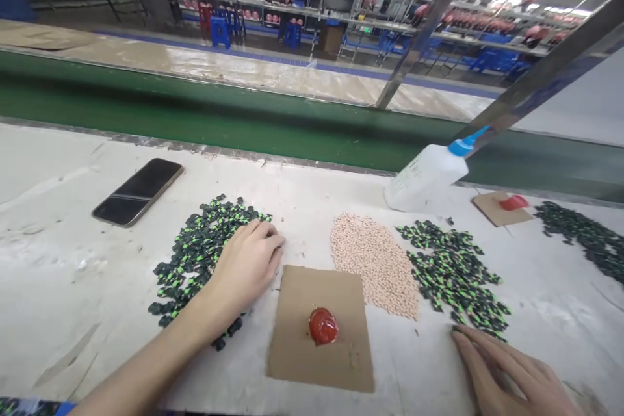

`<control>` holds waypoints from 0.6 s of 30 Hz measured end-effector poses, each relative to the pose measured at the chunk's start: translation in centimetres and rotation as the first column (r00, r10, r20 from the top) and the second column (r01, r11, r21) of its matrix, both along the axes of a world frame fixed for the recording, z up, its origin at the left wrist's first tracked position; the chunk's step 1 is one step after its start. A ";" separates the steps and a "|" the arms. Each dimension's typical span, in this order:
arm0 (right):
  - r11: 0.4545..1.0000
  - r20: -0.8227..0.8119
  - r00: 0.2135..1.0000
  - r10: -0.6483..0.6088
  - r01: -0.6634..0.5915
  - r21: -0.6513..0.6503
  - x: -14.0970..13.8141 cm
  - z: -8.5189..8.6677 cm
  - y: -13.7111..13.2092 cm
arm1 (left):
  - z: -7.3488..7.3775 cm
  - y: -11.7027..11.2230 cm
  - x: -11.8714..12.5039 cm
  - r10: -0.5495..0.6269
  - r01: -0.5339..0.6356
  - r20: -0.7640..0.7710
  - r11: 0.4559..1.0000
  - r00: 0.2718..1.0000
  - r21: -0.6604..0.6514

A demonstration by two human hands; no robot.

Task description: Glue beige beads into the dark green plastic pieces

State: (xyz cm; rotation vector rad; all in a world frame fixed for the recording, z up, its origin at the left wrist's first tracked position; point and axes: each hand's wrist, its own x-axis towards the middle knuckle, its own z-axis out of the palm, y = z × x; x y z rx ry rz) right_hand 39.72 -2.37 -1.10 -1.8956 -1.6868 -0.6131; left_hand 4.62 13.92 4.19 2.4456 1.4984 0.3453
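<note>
My left hand (251, 257) rests over the right side of a pile of small black pieces with bright green marks (188, 260). Its fingers are curled together, and whatever is under or in them is hidden. At the near edge of a second pile of black-and-green pieces (458, 273), my right hand (507, 370) has thumb and forefinger brought together, a small dark piece showing at their tips. Between the hands lies a square of brown cardboard (297, 364) bearing a glossy red blob (323, 326). Behind it spreads a heap of tiny pale pink bits (373, 260).
A white bottle with a blue nozzle (424, 175) stands behind the right pile. A phone (139, 192) lies far left. Farther right are another cardboard piece with a red blob (504, 208) and more dark pieces (582, 234). A green belt (244, 117) runs behind the table; a metal post (424, 39) rises there.
</note>
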 end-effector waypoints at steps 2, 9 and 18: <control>0.996 -0.023 0.997 0.074 -0.073 0.045 -0.8 0.7 0.8 | 0.1 -0.4 0.1 -0.023 0.023 -0.042 1.000 0.999 0.015; 0.946 -0.209 0.938 0.276 -0.304 -0.115 -6.5 2.4 7.0 | 1.0 0.0 -0.3 -0.090 0.091 -0.153 0.996 0.984 -0.002; 0.916 -0.366 0.885 0.287 -0.365 -0.164 -7.9 1.9 9.6 | 3.0 0.7 0.6 -0.215 0.210 -0.239 0.977 0.947 -0.045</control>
